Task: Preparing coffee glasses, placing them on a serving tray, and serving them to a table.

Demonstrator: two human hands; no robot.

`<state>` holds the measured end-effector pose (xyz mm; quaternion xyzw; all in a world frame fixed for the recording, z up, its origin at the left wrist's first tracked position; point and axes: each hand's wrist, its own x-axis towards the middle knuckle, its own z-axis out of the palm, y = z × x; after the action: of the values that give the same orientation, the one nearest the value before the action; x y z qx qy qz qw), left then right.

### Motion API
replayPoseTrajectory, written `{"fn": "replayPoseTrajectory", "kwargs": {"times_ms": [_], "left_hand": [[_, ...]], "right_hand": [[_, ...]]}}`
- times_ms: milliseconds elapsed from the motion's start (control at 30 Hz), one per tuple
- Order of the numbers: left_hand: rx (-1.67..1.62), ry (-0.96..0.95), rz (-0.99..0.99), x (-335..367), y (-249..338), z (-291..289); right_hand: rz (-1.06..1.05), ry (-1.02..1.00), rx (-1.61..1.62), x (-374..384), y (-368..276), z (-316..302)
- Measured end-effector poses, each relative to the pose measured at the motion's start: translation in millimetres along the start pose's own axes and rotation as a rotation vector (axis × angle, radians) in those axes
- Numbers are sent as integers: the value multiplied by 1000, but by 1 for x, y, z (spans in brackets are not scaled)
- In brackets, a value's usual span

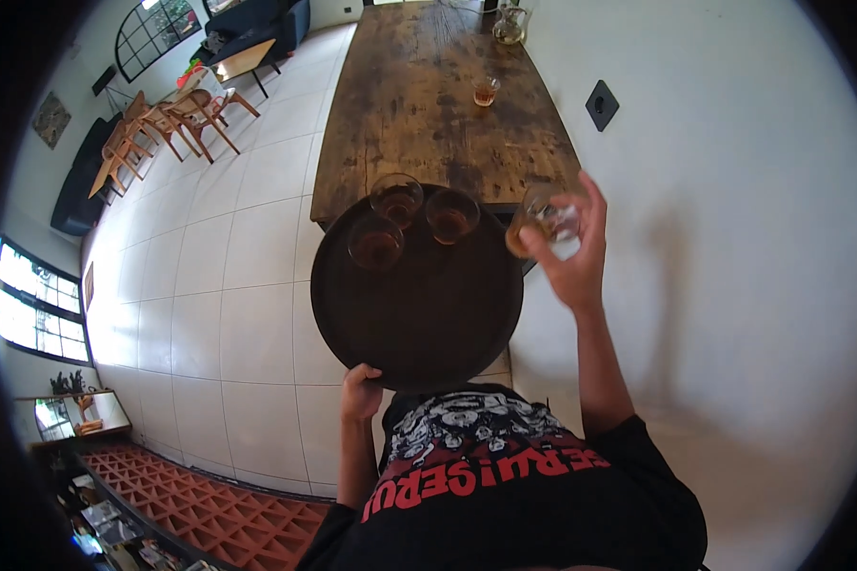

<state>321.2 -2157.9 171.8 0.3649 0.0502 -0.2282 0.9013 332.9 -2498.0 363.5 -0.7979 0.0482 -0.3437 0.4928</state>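
My left hand point(361, 391) grips the near rim of a round black tray point(419, 324), its thumb on top and its other fingers hidden beneath. Three clear glasses with amber-brown drink stand on the tray's far part: a left glass point(376, 245), a back glass point(397, 202) and a right glass point(451, 218). Just off the tray's right edge, my right hand point(573, 249) is closed round a fourth glass point(541, 228) with a little amber drink, held tilted and slightly blurred. Another small glass point(486, 92) of amber drink stands on the wooden table point(419, 114) ahead.
A glass pitcher point(509, 26) stands at the table's far right. The white wall point(714, 124) with a black socket plate point(602, 105) runs close on my right. Wooden chairs point(198, 122) and dark sofas point(257, 33) are far left, across the tiled floor point(257, 314).
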Motion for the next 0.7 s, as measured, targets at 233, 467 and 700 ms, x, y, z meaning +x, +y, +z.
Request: {"fn": "replayPoseTrajectory", "kwargs": {"times_ms": [233, 467, 700], "left_hand": [[36, -7, -37, 55, 1, -19], [-12, 55, -135, 73, 0, -31], [-35, 160, -155, 83, -3, -16]], "right_hand": [[160, 101, -184, 69, 171, 12], [201, 133, -276, 123, 236, 14], [231, 89, -308, 154, 249, 12]]}}
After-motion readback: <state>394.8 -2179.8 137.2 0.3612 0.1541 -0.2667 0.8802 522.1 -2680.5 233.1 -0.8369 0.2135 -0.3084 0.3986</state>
